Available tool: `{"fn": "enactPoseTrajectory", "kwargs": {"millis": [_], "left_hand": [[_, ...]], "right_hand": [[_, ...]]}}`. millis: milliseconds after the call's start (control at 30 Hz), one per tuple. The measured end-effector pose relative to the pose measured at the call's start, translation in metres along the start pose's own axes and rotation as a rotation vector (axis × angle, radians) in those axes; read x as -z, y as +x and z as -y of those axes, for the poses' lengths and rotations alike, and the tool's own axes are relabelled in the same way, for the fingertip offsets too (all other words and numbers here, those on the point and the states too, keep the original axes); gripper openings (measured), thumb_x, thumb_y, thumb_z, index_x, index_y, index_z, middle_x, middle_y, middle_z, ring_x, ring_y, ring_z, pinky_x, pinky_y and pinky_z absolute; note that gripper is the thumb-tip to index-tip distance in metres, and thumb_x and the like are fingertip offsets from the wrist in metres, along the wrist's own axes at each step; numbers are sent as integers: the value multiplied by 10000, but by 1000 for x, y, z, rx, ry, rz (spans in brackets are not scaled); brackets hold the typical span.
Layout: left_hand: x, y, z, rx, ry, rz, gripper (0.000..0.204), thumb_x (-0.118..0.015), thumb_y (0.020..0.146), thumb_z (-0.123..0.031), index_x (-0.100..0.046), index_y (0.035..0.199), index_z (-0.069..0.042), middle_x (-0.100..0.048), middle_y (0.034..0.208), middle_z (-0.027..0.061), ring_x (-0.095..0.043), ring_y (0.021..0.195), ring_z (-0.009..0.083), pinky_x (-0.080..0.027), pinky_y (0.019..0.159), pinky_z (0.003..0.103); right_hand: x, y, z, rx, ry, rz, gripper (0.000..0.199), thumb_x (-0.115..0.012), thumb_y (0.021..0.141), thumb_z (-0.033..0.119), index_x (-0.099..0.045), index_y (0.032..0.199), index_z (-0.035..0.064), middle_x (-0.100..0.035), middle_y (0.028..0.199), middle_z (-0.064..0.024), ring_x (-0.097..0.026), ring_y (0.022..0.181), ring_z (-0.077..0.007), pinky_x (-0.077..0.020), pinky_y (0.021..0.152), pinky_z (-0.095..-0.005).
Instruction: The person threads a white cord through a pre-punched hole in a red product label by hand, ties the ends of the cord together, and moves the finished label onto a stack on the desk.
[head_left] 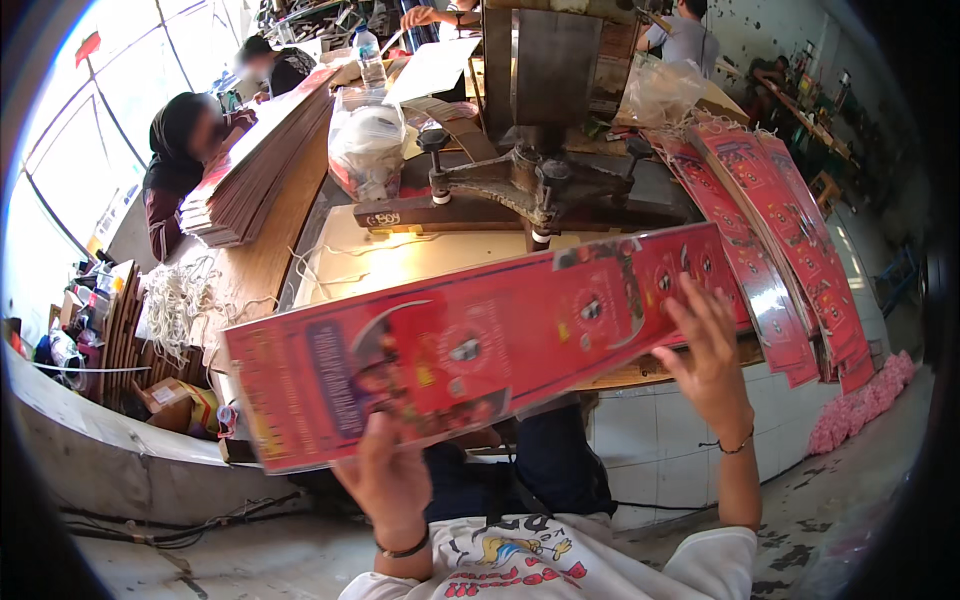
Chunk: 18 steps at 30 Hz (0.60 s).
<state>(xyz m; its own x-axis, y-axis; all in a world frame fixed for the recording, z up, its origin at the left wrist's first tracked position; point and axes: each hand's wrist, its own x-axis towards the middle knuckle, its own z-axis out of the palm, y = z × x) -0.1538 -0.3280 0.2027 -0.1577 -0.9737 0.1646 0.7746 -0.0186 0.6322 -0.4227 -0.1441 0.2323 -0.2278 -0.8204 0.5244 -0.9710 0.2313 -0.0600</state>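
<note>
A long red printed strip (540,340), glossy as if covered in clear plastic, lies slanted before me with its right end higher. My left hand (388,480) grips its lower edge near the left end, thumb on top and the other fingers hidden beneath. On the right part of the strip, my right hand (708,350) has its fingers spread over the face, with the thumb apart at the lower edge. Just behind the strip stands a press with a dark metal foot (530,185) on a heavy bar (490,218). A pale lit board (345,250) shows under the bar.
Stacks of similar red strips (790,240) hang over the table's right side. At the left are a tall stack of boards (260,160) and a heap of white string (180,300). A filled plastic bag (366,145) and bottle (369,55) stand behind. Other people sit farther back.
</note>
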Motion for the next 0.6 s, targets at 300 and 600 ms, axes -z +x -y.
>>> {"fn": "enactPoseTrajectory", "kwargs": {"millis": [300, 600], "left_hand": [[80, 9, -8, -195, 222, 255, 465, -510, 968, -114, -380, 1378, 61, -576, 1249, 218, -646, 1081, 314, -584, 831, 453], [61, 62, -25, 116, 153, 1217, 765, -818, 737, -347, -526, 1348, 9, -634, 1158, 320, -633, 1099, 433, -476, 951, 527]], "right_hand": [[57, -49, -39, 112, -272, -380, 372, -451, 944, 85, -618, 1275, 125, -567, 1371, -157, -485, 1323, -351, -335, 1122, -527], [106, -212, -142, -486, -445, -613, 405, -398, 903, -50, -548, 1277, -90, -593, 1257, -287, -565, 1186, -409, -414, 1030, -435]]}}
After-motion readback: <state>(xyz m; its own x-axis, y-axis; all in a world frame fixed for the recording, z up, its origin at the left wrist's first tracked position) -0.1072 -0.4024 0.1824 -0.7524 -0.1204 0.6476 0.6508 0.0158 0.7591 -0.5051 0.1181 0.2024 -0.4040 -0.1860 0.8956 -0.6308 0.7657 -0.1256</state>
